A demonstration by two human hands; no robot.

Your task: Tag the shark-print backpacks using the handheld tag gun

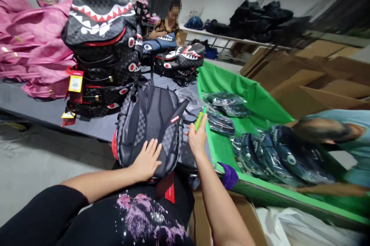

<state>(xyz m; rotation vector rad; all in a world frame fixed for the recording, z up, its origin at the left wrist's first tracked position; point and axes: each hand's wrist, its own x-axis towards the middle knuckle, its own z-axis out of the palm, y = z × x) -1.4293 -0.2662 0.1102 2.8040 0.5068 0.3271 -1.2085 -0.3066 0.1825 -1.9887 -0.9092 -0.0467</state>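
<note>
Black checkered backpack (pixel 152 117) at the near edge of the gray table (pixel 26 101), right in front of the wearer. Lies back panel up, shoulder straps (pixel 142 103) on top; long axis runs away from the wearer, strap-top end pointing to the far side, base toward the body. Red tag (pixel 170 193) hangs by the near end.

Left hand (pixel 147 160) flat on the lower back panel, fingers slightly apart, palm down. Right hand (pixel 197 138) just beside the pack's right side, fingers closed around a lime-green handled tool (pixel 199 121), tip unclear.

Containers: green-lined bin (pixel 231 78) to the right, holding plastic-wrapped packs (pixel 221 123) near the table and bagged shark-face backpacks (pixel 289 159) farther right; co-worker in light blue (pixel 358 161) leans over these. Cardboard box (pixel 204 215) below, contents unclear. Shark-mouth backpacks (pixel 101 19) stacked left of the checkered one.
</note>
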